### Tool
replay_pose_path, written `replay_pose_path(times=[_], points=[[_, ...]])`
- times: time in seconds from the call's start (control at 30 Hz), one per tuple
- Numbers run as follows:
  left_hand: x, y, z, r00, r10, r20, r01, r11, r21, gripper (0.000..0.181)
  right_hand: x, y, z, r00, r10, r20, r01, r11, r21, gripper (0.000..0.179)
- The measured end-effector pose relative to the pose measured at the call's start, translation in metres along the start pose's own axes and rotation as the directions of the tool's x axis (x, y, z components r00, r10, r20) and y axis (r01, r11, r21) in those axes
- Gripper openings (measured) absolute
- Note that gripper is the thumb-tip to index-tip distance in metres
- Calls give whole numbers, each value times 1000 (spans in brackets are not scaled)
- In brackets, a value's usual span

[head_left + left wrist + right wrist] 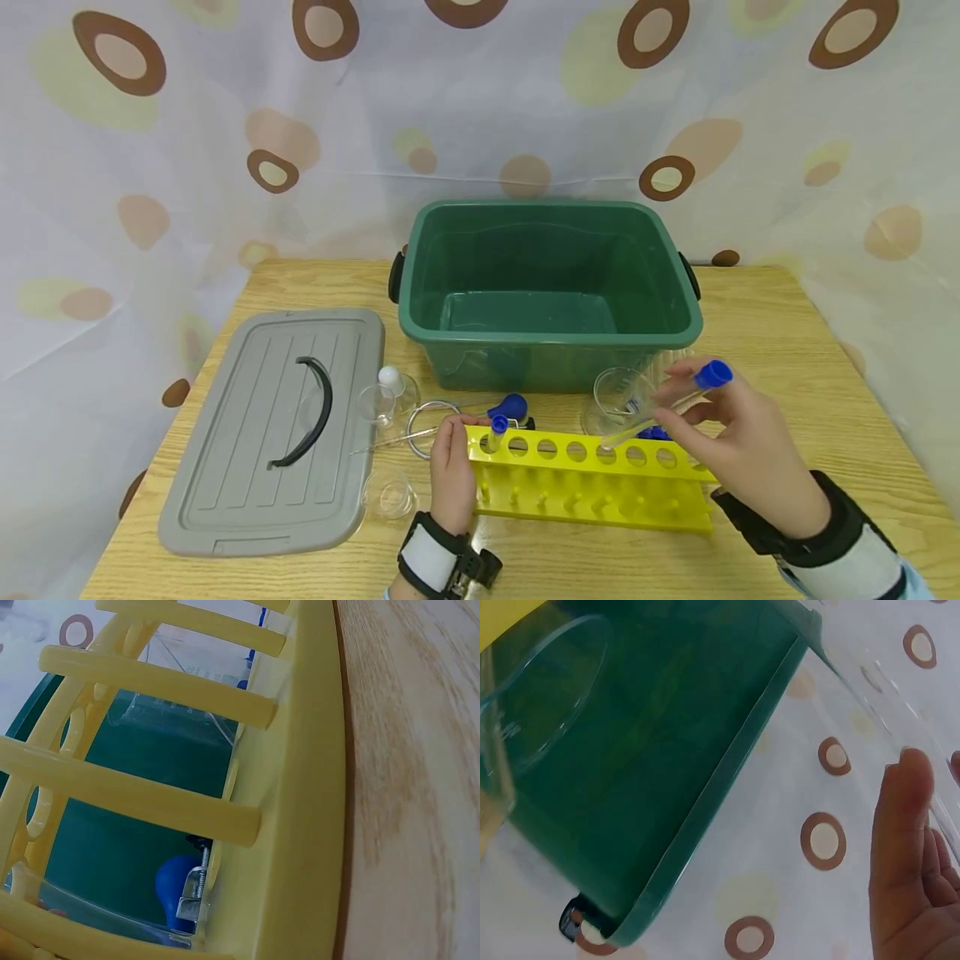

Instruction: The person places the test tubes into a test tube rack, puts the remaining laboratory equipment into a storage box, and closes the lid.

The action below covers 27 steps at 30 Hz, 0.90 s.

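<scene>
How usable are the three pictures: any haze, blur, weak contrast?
Head: bright, fairly sharp, but the held test tube looks faint; left wrist: soft, tabletop grain smeared beside the yellow rack; right wrist: hazy, tube pale against patterned cloth, green bin darker.

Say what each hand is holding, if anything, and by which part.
The right hand pinches a test tube by its glass body below the blue cap; the left hand grips the yellow rack by its left end.

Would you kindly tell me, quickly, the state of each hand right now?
Left hand: closed, gripping the left end of the rack.
Right hand: closed, pinching a test tube.
</scene>
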<state>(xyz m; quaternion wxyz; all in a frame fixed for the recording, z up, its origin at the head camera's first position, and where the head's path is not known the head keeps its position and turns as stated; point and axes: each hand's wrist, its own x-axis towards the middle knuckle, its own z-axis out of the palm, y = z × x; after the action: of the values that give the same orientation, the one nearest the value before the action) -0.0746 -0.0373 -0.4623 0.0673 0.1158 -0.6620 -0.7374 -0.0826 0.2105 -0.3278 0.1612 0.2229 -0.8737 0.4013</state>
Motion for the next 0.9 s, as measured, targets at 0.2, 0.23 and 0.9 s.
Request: replay_pose_path(times=[0.2,0.23,0.9], points=[[-2,0,6,998,-18,-62,17,1000,-10,34,6,-7,16,997,-75,-15,76,991,113,73],[-2,0,8,997,-15,-69,14,1000,-15,33,6,-7,19,995,-97,-21,98,987,128,73],[-4,5,8,988,13,-157,-17,999,-28,32,15,-24,38,990,-136,41,133,989,63,78]])
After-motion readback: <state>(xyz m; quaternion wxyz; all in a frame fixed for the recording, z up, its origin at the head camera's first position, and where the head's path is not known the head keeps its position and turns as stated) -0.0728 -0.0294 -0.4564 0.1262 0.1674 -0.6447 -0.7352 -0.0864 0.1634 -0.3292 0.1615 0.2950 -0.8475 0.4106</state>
